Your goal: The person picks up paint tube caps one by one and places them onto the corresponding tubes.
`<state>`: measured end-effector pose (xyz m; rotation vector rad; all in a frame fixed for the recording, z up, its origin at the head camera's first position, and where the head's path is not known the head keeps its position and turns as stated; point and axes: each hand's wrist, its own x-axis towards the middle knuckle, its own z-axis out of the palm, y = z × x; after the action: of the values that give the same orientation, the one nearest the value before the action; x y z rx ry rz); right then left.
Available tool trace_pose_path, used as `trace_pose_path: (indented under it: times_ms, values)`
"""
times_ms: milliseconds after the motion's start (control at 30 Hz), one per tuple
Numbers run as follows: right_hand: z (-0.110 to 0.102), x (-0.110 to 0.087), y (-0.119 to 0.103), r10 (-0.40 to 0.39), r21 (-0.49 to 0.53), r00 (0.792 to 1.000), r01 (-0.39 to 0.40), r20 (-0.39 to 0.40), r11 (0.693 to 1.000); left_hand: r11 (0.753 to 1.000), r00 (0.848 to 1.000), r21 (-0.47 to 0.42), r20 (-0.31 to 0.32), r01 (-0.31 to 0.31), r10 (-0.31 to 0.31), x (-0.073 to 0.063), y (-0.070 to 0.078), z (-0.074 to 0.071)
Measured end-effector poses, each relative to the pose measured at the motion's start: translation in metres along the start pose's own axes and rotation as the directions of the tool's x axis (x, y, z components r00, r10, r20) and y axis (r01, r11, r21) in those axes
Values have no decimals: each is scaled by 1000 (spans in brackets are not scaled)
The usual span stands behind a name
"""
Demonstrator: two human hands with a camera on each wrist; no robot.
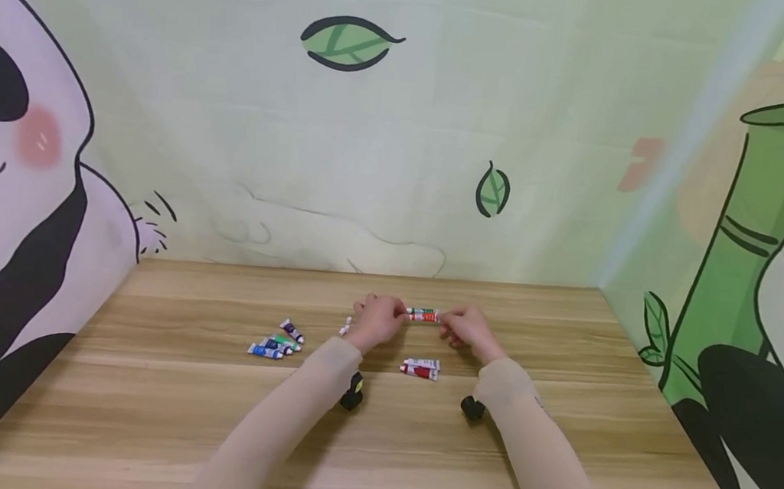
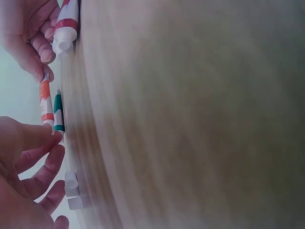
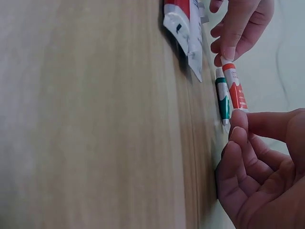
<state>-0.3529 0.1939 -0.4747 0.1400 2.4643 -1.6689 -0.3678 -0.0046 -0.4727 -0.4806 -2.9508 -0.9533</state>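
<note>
An orange-red paint tube (image 1: 424, 318) lies crosswise between the two hands. My left hand (image 1: 379, 320) pinches its white cap end between thumb and forefinger, the other fingers loosely bent. At the flat tail end, thumb and forefinger of my right hand (image 1: 471, 331) pinch the tube. Just behind it, a green-banded paint tube (image 3: 222, 98) rests on the table, parallel to the orange-red one. Beside the left hand's lower fingers are small white caps (image 2: 71, 183); whatever is behind them is hidden by the hand in the head view.
Nearer the body, a red tube (image 1: 419, 372) and a pale tube (image 1: 422, 363) lie side by side. To the left is a group with blue tubes (image 1: 265, 351), a green tube (image 1: 286, 341) and a dark purple tube (image 1: 291, 331). A printed cloth (image 1: 400, 138) hangs behind the wooden table (image 1: 389, 459).
</note>
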Motion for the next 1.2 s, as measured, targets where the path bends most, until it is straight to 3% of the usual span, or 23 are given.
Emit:
trace_pose_path:
  times_ms: [500, 933, 1200]
  values:
    - [2, 0, 5, 12, -31, 1000, -12, -7, 999, 1000, 999, -1, 39, 15, -15, 2, -2, 1]
    - [3, 1, 4, 37, -57, 997, -41, -63, 998, 1000, 999, 1, 42, 19, -19, 4, 1, 2]
    - [-1, -2, 0, 34, -60, 998, -37, -43, 998, 999, 998, 18, 59, 30, -31, 5, 3, 0]
